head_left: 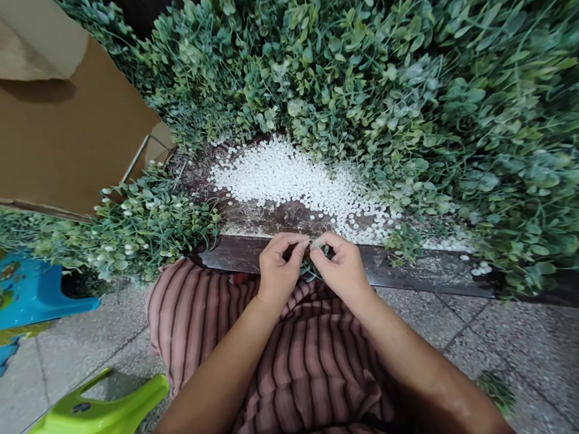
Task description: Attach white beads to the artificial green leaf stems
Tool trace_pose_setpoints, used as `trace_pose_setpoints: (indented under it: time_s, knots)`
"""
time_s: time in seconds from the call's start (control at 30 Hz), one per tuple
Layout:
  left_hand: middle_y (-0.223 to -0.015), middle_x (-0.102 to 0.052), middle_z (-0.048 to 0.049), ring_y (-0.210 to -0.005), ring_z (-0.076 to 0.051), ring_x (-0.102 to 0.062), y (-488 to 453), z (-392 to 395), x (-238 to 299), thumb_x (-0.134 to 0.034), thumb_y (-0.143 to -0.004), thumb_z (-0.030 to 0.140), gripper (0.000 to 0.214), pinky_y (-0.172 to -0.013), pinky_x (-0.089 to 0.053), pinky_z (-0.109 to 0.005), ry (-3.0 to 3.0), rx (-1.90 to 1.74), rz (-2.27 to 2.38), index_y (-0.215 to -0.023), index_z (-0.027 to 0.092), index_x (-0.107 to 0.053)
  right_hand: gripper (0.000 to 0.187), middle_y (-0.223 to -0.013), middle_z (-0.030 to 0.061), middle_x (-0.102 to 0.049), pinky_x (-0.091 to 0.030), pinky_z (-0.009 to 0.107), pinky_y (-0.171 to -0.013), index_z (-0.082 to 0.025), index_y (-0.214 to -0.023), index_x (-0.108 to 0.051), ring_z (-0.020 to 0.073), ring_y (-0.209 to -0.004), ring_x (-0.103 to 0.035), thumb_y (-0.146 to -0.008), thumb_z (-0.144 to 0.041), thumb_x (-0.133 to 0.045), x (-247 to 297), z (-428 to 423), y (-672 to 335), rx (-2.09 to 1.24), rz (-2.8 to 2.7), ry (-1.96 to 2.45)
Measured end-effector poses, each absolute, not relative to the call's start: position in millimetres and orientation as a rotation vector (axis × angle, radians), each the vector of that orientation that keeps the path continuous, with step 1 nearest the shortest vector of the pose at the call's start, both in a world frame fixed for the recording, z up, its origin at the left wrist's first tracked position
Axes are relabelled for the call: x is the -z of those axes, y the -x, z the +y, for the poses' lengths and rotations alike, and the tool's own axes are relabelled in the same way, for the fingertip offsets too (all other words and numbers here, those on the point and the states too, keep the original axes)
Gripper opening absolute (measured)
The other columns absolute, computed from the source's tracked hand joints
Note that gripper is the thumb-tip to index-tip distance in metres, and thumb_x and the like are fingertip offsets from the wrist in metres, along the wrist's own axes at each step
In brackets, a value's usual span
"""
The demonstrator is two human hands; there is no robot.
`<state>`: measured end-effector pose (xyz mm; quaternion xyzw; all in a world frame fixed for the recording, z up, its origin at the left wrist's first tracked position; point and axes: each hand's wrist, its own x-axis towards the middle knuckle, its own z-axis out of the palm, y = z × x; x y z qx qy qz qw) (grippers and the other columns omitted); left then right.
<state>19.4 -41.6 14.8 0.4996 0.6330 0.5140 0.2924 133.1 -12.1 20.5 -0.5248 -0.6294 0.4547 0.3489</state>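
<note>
My left hand [279,270] and my right hand [342,266] meet over my striped lap, both pinched together on a small green sprig [313,245] with a pale bit at its tip. The fingertips of the two hands touch each other. Just beyond them lies a heap of small white beads [297,181] on a dark low board [266,255]. Piles of artificial green leafy stems [380,84] crowd round the beads at the back and right.
More leafy sprigs [138,225] lie to the left. A brown cardboard box [50,131] stands at the far left. A blue plastic stool [28,290] and a lime green stool [104,410] sit on the speckled floor [510,341].
</note>
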Motion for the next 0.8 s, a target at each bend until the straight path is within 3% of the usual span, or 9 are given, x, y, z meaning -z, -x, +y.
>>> trace_pose_setpoints:
  time_s: [0.37, 0.8]
  knots:
    - [-0.075, -0.065, -0.0023, -0.075, -0.013, -0.060, -26.5, -40.5, -2.8, -0.064, -0.068, 0.020, 0.007, -0.075, -0.047, -0.026, -0.860, -1.373, 1.565, -0.074, 0.016, -0.067, 0.015, -0.054, -0.0042, -0.042, -0.030, 0.022, -0.052, -0.019, -0.056, -0.045, 0.0096, -0.052, -0.038, -0.069, -0.025, -0.047, -9.3, -15.5, -128.9, -1.180, -1.530, 1.367]
    - [-0.075, -0.066, -0.0027, -0.075, -0.013, -0.060, -25.7, -40.4, -1.7, -0.063, -0.068, 0.018, 0.006, -0.075, -0.047, -0.027, -0.877, -1.349, 1.570, -0.071, 0.016, -0.068, 0.017, -0.048, -0.0056, -0.036, -0.026, 0.021, -0.045, -0.019, -0.053, -0.044, 0.0083, -0.046, -0.031, -0.067, -0.028, -0.048, -7.3, -16.7, -126.4, -1.231, -1.433, 1.430]
